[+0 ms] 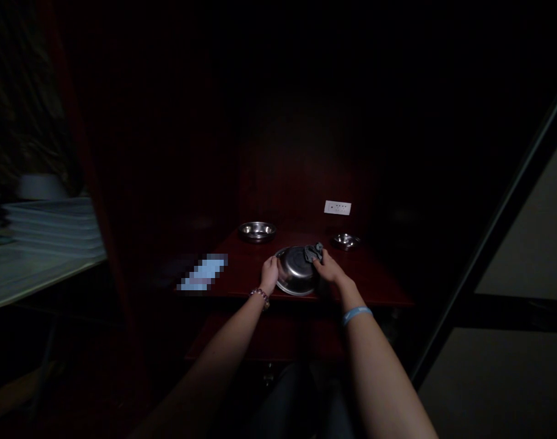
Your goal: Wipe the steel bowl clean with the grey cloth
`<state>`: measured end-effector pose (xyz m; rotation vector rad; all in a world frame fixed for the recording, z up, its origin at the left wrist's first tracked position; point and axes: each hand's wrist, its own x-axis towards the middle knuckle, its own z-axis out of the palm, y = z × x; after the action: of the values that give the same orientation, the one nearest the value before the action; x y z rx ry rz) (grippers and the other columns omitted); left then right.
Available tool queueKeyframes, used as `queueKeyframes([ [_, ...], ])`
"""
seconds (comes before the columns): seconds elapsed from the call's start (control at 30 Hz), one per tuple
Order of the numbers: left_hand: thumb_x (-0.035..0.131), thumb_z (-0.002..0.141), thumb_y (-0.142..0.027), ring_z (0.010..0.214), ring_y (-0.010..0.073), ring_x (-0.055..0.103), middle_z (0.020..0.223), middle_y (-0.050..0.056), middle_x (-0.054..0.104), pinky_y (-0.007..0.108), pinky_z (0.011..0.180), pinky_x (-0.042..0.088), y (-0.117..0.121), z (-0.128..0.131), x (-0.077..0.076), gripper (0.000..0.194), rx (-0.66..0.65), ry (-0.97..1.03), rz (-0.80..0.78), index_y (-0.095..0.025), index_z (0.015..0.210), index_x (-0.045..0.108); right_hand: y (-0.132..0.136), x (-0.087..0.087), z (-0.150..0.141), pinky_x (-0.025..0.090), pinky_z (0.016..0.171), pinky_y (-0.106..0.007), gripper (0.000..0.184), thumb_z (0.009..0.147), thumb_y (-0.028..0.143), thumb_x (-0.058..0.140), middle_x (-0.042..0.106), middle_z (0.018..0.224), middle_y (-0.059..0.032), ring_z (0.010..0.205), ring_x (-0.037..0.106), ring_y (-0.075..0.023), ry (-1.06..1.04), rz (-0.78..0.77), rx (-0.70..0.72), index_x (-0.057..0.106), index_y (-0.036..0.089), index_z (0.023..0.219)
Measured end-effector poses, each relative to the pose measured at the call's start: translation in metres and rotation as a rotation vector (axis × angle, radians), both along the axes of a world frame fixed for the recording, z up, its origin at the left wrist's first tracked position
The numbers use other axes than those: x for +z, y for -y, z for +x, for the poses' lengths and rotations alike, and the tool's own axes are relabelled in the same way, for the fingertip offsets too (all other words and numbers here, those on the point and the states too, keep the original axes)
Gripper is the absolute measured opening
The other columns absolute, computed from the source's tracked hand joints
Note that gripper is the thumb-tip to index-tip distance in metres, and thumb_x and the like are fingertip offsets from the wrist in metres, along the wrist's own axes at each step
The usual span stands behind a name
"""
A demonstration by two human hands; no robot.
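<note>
A shiny steel bowl [295,274] is tipped over, its outer base facing up toward me, above the front part of a dark red table [246,268]. My left hand [269,275] is closed on the bowl's left rim. In my right hand [328,268] a crumpled grey cloth [313,252] is pinched and pressed against the bowl's outside at the upper right. Behind the bowl, to the left, stands a wider steel dish [257,231]. A smaller steel bowl [346,241] sits at the back right.
A white wall socket [337,208] is on the dark red back panel. A pixelated pale-blue patch [204,272] lies at the table's left. Stacked pale trays [53,225] stand on a surface at far left. Light panels [520,244] flank the right side. The surroundings are very dark.
</note>
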<state>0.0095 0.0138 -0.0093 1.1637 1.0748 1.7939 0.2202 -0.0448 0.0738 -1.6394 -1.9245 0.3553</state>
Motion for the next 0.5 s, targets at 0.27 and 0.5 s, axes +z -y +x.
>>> queueKeyframes([
  [0.27,0.061,0.089,-0.044,0.074,0.0205,0.064,0.072,0.005,0.069,0.033,0.078,0.051,0.006,0.0,0.006,0.03,-0.014,0.011,0.015,-0.019,0.072,0.067,-0.002,-0.009,0.011,0.05,0.108,-0.042,0.052,0.104,0.04,0.045,0.069,0.134,-0.0248,0.127,0.068,-0.0314,0.042,-0.056,-0.07,0.05,0.01,0.146],
  [0.5,0.071,0.081,-0.067,0.088,0.0242,0.07,0.089,0.011,0.078,0.037,0.087,0.054,0.017,0.003,0.015,0.053,-0.118,0.084,0.032,-0.014,0.086,0.075,-0.004,-0.011,0.012,0.051,0.105,-0.041,0.051,0.103,0.04,0.046,0.071,0.133,-0.0226,0.125,0.069,-0.0306,0.067,-0.054,-0.08,0.052,0.011,0.144],
])
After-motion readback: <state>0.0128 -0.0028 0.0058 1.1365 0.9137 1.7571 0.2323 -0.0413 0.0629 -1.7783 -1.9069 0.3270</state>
